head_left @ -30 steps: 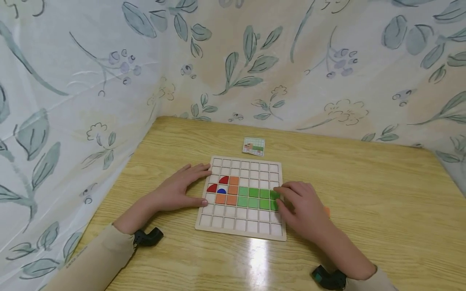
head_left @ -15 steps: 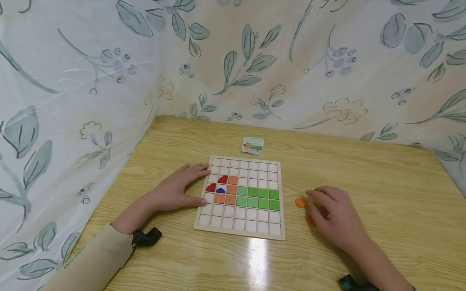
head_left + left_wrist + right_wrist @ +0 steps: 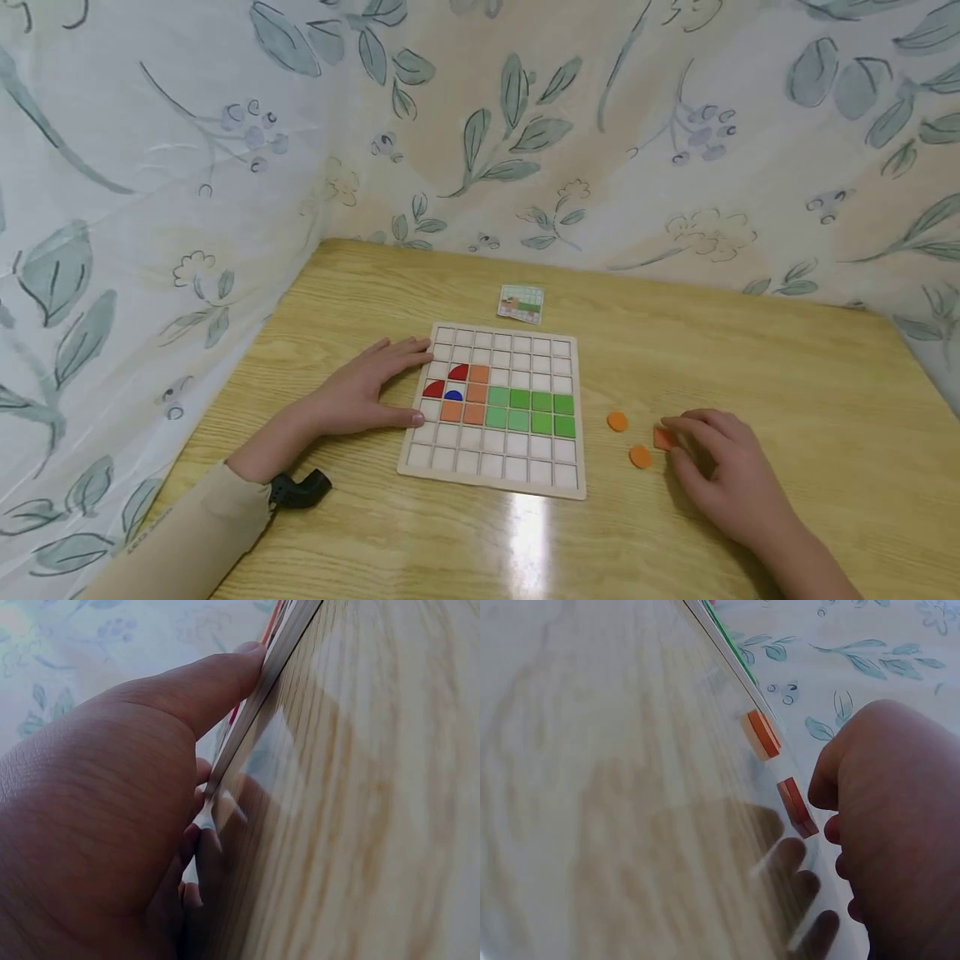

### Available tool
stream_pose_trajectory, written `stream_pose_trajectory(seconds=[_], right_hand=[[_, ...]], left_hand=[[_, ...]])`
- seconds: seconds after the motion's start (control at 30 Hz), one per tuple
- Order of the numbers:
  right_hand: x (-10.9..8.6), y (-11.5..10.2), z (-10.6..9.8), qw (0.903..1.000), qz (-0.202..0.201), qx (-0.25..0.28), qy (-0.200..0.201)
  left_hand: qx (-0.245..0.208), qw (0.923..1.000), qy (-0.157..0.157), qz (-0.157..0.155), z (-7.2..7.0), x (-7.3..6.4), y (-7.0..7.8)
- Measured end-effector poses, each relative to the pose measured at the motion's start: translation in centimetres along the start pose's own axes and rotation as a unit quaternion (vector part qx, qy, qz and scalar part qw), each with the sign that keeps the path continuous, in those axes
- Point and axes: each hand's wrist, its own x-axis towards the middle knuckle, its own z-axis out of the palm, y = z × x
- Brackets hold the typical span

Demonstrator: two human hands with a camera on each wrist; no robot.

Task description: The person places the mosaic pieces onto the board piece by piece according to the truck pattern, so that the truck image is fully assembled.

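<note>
A wooden grid board (image 3: 491,462) lies on the table with red, blue, orange and green pieces set in its cells. My left hand (image 3: 356,396) rests along the board's left edge, fingers spread; in the left wrist view the thumb (image 3: 232,675) touches the rim. To the right of the board, my right hand (image 3: 738,479) hovers low with thumb and index finger either side of an orange square tile (image 3: 663,439). A small gap shows between that thumb and the tile (image 3: 799,808) in the right wrist view. Two orange round pieces (image 3: 617,422) lie between tile and board.
A small printed card (image 3: 521,304) with a coloured grid picture lies just behind the board. Patterned fabric (image 3: 525,150) hangs behind and left of the wooden table (image 3: 787,358). A dark wrist device (image 3: 302,489) sits by my left sleeve.
My right hand has left the green pieces at the board's right side and moved right, past the orange round pieces, to the orange square tile. The left hand has stayed in place.
</note>
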Motion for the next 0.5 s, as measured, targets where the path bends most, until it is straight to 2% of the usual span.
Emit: stream_pose_trajectory(seconds=[0.17,0.33,0.5], right_hand=[[-0.42,0.13,0.14,0.9999,0.003,-0.004,-0.015],[-0.18,0.42,0.44,0.9999,-0.012,0.002,-0.004],[-0.06,0.42,0.5,0.9999,-0.01,0.005,-0.002]], left_hand=[[0.001,1.0,-0.006,0.001,0.12,0.11,-0.01],[0.001,1.0,0.0,0.003,0.04,0.02,0.04],[0.002,1.0,-0.003,-0.005,0.0,-0.13,0.0]])
